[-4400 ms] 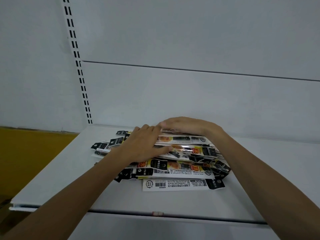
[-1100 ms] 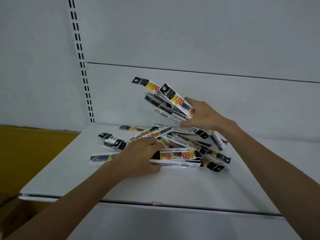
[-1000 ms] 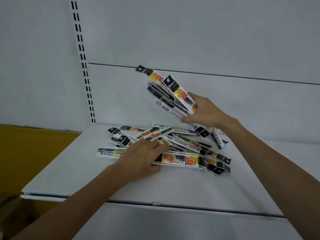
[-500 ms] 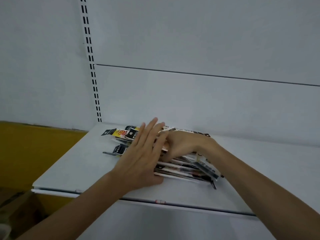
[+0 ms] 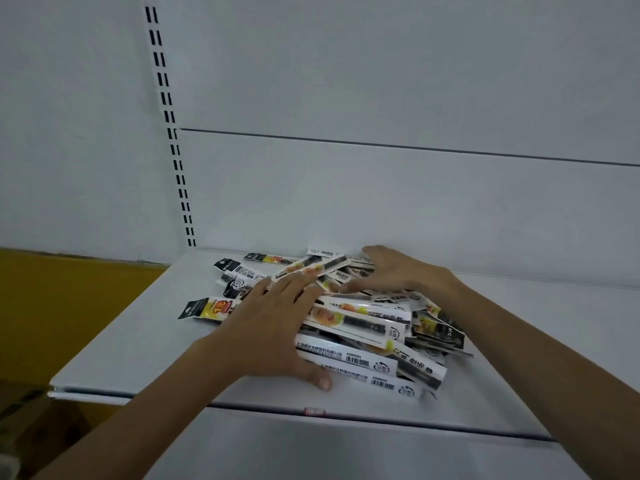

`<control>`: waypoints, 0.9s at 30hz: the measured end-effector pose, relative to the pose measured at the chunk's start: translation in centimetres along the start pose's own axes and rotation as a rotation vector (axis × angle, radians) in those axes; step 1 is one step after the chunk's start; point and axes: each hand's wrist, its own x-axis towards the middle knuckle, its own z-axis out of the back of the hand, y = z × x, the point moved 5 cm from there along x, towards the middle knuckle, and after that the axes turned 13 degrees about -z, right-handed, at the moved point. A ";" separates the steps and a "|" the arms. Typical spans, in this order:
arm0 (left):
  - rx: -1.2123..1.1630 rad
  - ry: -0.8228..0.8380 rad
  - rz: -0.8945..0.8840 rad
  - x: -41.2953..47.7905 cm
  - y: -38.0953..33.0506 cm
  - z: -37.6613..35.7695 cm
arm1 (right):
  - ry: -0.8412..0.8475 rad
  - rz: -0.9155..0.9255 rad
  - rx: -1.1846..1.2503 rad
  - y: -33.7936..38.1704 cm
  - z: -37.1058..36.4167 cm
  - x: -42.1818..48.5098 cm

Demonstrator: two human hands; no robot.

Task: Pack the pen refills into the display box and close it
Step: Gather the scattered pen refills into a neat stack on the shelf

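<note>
And the refill packets have slid loose toward the front edge of the shelf, left hand and right hand pressing flat, fingers spread, gripping none; packing not begun

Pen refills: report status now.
Left hand flat on pen refill packs. Right hand spread over their far side. Packs loose on shelf. No display box in view.

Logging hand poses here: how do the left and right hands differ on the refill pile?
Left hand lies flat on the near-left side of the refill pile; right hand reaches over its far side. The left points forward, the right leftward. Both rest open on it.
</note>
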 end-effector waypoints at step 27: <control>0.176 -0.234 -0.004 0.7 -0.6 0.5 | -0.284 0.295 0.084 1.3 5.4 -0.6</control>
